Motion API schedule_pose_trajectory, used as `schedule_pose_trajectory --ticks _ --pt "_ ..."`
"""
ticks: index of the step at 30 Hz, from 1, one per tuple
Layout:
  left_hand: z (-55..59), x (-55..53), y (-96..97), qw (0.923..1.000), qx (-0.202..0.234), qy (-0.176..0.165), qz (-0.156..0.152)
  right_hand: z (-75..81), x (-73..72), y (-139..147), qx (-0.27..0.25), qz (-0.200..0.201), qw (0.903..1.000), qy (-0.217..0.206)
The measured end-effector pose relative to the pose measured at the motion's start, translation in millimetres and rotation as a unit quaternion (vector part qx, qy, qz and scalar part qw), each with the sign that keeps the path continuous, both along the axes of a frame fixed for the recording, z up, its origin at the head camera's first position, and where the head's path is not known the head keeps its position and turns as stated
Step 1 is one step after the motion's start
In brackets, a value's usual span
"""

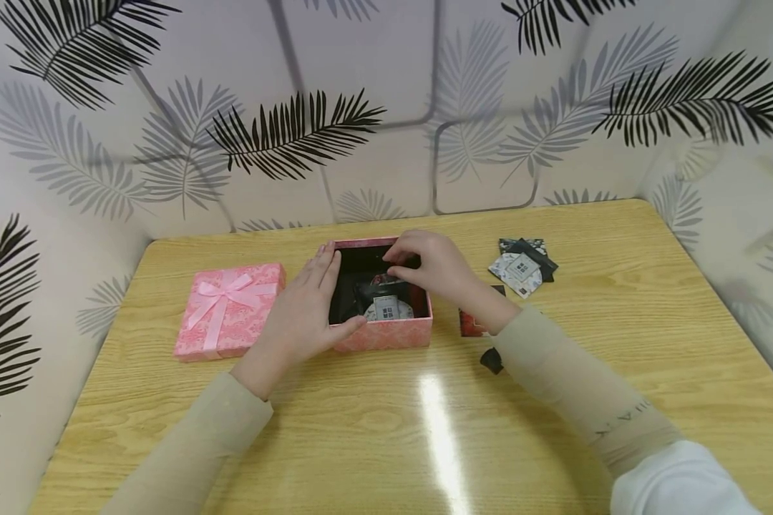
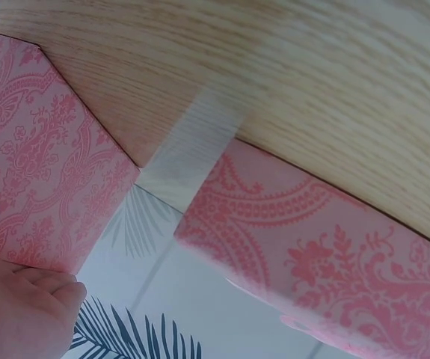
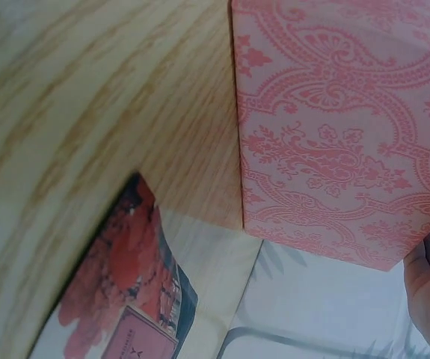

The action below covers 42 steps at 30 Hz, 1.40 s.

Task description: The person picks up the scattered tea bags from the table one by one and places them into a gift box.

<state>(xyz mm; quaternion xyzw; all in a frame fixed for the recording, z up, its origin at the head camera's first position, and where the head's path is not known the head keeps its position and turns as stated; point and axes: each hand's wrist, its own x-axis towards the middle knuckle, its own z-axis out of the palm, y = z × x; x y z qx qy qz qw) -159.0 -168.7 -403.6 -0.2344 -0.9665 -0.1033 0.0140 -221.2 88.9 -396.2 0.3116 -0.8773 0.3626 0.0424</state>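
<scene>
A pink patterned open box [image 1: 381, 336] with a dark inside stands on the table, also seen in the left wrist view [image 2: 31, 142] and right wrist view [image 3: 342, 149]. Inside it lie small flat packets, one with a round white design and grey label [image 1: 389, 307]. My left hand [image 1: 305, 304] rests along the box's left rim, fingers straight and thumb stretched toward the front wall. Over the right side of the box, my right hand [image 1: 434, 265] reaches in with bent fingers. A dark gap shows between its thumb and forefinger, and I see nothing held there.
Left of the box lies the pink lid [image 1: 232, 307] with a ribbon bow. To the right are several overlapping dark and white packets [image 1: 523, 266], a red packet [image 1: 472, 324] partly under my right forearm, and a small black object [image 1: 491, 360]. A leaf-patterned wall covering [image 1: 373, 172] stands behind the table.
</scene>
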Motion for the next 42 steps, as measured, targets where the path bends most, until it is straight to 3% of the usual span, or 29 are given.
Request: schedule_pose_trajectory --ticks 8,12,21,42 --pt "-1.2 -0.3 -0.1 1.0 0.001 0.0 0.003 2.2 0.0 8 -0.083 -0.01 0.9938 -0.073" --pt "-1.9 -0.3 -0.5 1.0 -0.001 0.0 0.005 3.8 -1.2 15 -0.118 -0.025 0.9886 -0.09" --pt "-1.6 -0.6 -0.3 1.0 -0.006 -0.002 0.005 2.2 -6.7 41 -0.131 -0.066 0.9877 -0.054" --pt "-1.8 0.3 0.1 0.9999 0.002 -0.004 0.01 -3.0 -19.7 131 -0.084 -0.163 0.9829 -0.012"
